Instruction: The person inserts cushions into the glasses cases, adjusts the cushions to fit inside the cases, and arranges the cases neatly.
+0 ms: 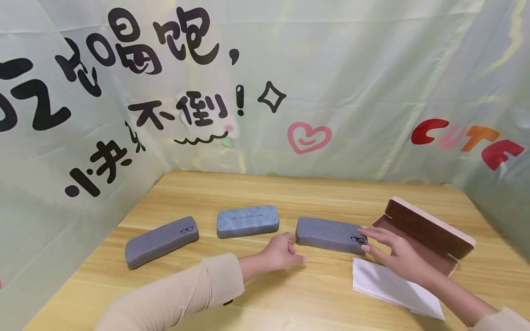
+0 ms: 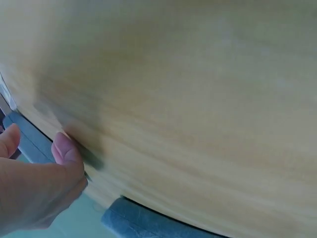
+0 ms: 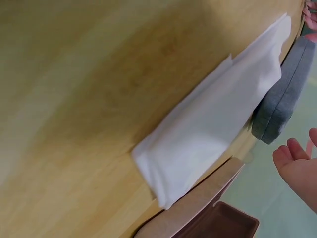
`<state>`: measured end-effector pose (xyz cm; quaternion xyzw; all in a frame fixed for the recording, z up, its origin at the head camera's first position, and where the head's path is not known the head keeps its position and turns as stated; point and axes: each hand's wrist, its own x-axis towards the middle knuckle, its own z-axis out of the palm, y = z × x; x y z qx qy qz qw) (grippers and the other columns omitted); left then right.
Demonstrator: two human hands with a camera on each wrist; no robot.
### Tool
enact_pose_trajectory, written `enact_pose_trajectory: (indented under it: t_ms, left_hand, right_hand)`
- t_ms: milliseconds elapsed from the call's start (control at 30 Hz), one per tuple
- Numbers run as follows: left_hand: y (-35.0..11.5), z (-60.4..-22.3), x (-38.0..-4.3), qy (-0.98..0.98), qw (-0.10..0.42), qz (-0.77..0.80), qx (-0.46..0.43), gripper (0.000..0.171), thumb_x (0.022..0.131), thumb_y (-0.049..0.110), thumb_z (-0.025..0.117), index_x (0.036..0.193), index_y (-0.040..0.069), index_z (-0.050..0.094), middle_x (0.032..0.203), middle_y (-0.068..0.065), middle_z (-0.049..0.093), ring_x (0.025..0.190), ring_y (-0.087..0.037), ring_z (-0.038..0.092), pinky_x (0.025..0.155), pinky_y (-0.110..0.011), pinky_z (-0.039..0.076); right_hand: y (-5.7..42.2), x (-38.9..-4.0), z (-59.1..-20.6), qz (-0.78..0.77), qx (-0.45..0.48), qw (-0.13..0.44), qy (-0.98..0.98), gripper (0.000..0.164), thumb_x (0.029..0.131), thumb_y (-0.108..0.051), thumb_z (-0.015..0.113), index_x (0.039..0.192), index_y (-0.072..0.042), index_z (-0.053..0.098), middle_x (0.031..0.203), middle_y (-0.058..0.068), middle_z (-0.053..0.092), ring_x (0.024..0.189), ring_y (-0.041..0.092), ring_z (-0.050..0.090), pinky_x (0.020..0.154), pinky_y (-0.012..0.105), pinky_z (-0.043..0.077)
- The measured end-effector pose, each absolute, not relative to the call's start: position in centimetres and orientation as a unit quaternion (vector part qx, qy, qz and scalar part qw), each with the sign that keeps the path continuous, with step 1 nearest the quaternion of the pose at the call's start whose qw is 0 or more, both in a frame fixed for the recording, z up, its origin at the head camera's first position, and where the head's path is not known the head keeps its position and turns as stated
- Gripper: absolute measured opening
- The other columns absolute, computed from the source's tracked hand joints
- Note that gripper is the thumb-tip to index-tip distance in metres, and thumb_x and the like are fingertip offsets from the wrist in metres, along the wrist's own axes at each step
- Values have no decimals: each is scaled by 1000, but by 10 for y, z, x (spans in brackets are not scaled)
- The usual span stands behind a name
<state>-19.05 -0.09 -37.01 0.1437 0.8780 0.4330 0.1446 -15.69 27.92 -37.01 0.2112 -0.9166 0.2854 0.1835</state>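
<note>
A grey-purple glasses case [image 1: 327,233] with a small glasses print lies closed on the table between both hands. The left hand [image 1: 283,253] is at its left end, fingers loosely bent and holding nothing; whether a fingertip touches the case is unclear. At the other end, the right hand [image 1: 391,250] has its fingers and thumb spread. Its fingertips overlap the case in the head view, but in the right wrist view a gap shows between that hand [image 3: 299,166] and the case [image 3: 285,94]. A folded white cloth [image 1: 389,287] lies below the right hand.
A pink glasses case [image 1: 432,225] with a brown lining stands open at the right. A blue case [image 1: 247,221] and another grey-purple case [image 1: 161,241] lie closed to the left. Printed curtains [image 1: 352,82] enclose the wooden table [image 1: 314,303] at the back and sides.
</note>
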Motion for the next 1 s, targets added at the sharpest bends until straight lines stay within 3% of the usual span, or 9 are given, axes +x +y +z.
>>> enact_pose_trajectory:
  t_ms: [133,233,333,533,700,800,933,1000]
  left_hand:
    - [-2,-372,-183,868,130,457,143,55,74,10,76,119,-10,51,82,-7,55,67,-13,50,60,-25,45]
    - [-2,-373,-176,857,126,477,146,49,73,8,75,114,-10,54,82,-7,55,70,-13,52,60,-23,45]
    - [-1,-371,-170,843,139,496,156,48,74,7,75,114,-9,54,86,-6,54,73,-12,51,64,-21,45]
    - [7,-365,-160,819,165,520,177,50,74,8,75,117,-6,55,92,-3,53,78,-9,46,69,-16,42]
    - [20,-364,-155,813,170,520,200,50,74,11,76,117,-4,56,96,-2,55,81,-6,50,71,-13,43]
    - [29,-364,-153,814,169,516,208,48,74,12,77,116,-2,57,96,-1,57,81,-4,51,72,-13,44]
    - [42,-366,-153,831,171,481,222,51,74,17,77,119,2,57,102,-2,59,83,-6,54,71,-14,45]
    - [48,-368,-155,844,173,451,232,54,75,22,77,122,6,57,107,-2,59,85,-6,55,71,-14,45]
  right_hand:
    - [284,-150,-372,282,208,184,-918,38,81,-12,69,118,-4,62,119,22,59,107,30,55,83,-3,27]
    - [289,-146,-374,286,202,189,-917,38,80,-12,70,117,-4,63,120,22,59,109,1,52,81,-2,29]
    - [294,-143,-376,287,194,193,-918,38,79,-11,72,114,-2,64,117,21,61,107,-20,36,80,-2,30]
    - [303,-136,-383,280,180,194,-923,35,76,-10,74,110,-3,66,111,15,63,101,-20,41,76,0,35]
    - [312,-131,-385,276,186,200,-922,36,74,-8,75,109,-3,66,107,19,63,101,-22,40,74,-1,36]
    - [318,-130,-387,276,197,209,-917,37,73,-7,75,108,-2,66,110,2,65,103,-25,36,76,-4,34]
    - [325,-127,-389,277,203,213,-915,37,72,-6,76,107,-1,66,111,-27,53,102,-25,37,75,-4,34]
    - [328,-126,-390,274,203,211,-916,36,71,-7,77,105,0,66,110,-31,50,100,-25,39,73,-4,34]
